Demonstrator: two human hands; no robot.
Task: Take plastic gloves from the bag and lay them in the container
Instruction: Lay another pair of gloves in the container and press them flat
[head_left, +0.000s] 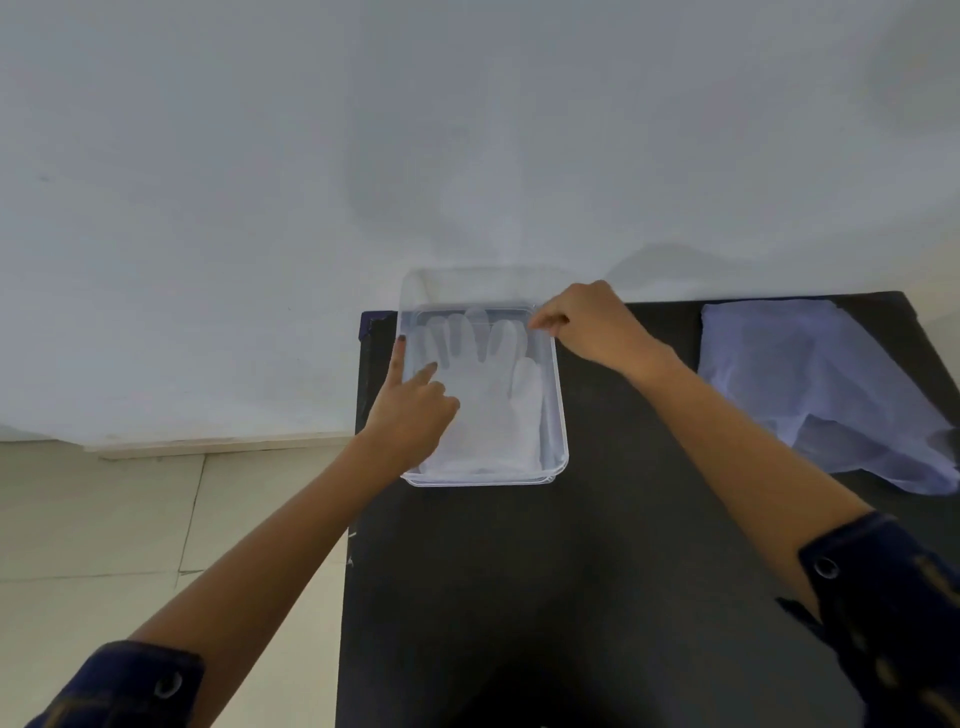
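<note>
A clear plastic container (560, 415) stands at the far left of a black table (571, 571). A translucent plastic glove (493, 395) lies flat inside it, fingers pointing away from me. My left hand (415, 405) rests on the glove's left side, forefinger stretched out and pressing on it, thumb along the container's left rim. My right hand (587, 322) hovers at the container's far right corner, thumb and forefinger pinched at the glove's edge there. The pale bluish plastic bag (810, 384) lies crumpled at the table's far right.
A white wall rises right behind the table's far edge. To the left of the table lies a tiled floor (130, 519) with a skirting strip. Both my forearms reach in from dark blue cuffed sleeves.
</note>
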